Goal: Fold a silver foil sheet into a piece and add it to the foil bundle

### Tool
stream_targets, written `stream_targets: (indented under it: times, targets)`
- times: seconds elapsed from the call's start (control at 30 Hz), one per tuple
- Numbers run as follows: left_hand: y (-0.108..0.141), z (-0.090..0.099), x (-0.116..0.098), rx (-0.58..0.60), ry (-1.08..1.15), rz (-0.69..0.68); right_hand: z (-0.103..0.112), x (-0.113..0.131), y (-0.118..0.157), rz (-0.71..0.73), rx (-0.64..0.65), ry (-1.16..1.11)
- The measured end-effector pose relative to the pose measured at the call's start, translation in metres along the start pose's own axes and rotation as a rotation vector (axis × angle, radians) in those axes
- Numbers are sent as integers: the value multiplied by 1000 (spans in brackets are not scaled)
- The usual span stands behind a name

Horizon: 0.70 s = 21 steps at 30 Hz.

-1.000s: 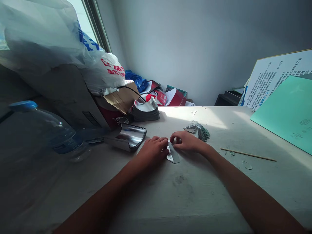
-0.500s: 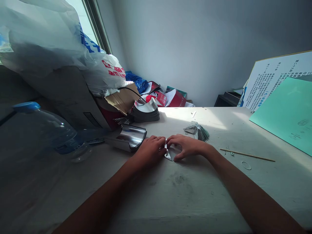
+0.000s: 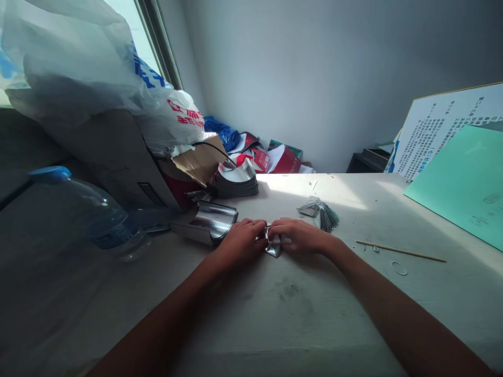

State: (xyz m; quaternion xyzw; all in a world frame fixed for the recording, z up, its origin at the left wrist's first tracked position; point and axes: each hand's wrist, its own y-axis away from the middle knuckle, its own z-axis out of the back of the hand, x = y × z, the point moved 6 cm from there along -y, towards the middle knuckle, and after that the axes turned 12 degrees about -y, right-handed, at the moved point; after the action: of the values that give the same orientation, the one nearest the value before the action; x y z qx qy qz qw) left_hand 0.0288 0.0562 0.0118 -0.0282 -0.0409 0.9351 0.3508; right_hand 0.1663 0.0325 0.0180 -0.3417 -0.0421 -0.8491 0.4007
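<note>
To your left, a nested stack of curved, shiny silver sheets (image 3: 217, 215) lies untouched, seemingly left over. The work looks partway: the small, creased silver foil-like piece (image 3: 273, 248) is bent but not yet released. It lies on the pale surface (image 3: 288, 319) between your left hand (image 3: 244, 240) and right hand (image 3: 295, 234), touching both; fingers curl over it, though you cannot tell whether either pinches it.

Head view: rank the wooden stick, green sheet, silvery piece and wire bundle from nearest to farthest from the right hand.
From the right hand:
1. Silvery piece: at its left side, partly covered.
2. Wire bundle: beyond it, slightly right.
3. Wooden stick: to its right.
4. Green sheet: far right.
</note>
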Motion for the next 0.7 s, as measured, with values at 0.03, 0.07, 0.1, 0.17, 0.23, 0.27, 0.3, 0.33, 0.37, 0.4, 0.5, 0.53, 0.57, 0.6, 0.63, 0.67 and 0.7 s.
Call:
stream_targets:
  times: [0.03,0.07,0.1,0.17,0.23,0.27,0.3,0.33,0.37,0.4,0.5,0.53,0.57,0.6,0.63,0.67,0.7]
  targets:
    - [0,0,1,3,6,8,0,-1,0,8,9,-25]
    - [0,1,2,4,13,15,-1,-1,1,15,18,-48]
    - [0,1,3,2,19,22,-1,-2,1,22,25,-66]
    - [0,2,5,-1,25,32,-2,-4,1,29,36,-86]
    - [0,1,7,1,22,38,-2,-6,1,32,33,-97]
    - [0,1,7,3,20,39,-2,-7,0,36,25,-102]
    - [0,1,7,5,20,38,-2,-8,0,42,15,-106]
    - [0,0,8,5,22,36,-2,-10,0,51,5,-111]
    - [-1,0,8,4,24,35,-3,-11,-1,59,-3,-115]
    - [-1,-1,8,5,25,34,-3,-13,-1,63,-10,-120]
    - [-1,-3,10,2,26,44,-4,-24,-3,23,-38,-130]
    - [-1,-3,10,1,23,50,-4,-28,-3,-2,-58,-127]
    - [-1,-3,10,0,21,57,-3,-31,-3,-25,-76,-124]
    - [-1,-3,10,-1,20,61,-3,-33,-3,-43,-88,-122]
    - [-1,-3,10,-3,20,62,-3,-34,-3,-52,-93,-122]
    - [-1,-2,10,-5,22,59,-3,-34,-2,-54,-87,-125]
    - [-1,-2,9,-5,26,55,-3,-33,-2,-53,-74,-131]
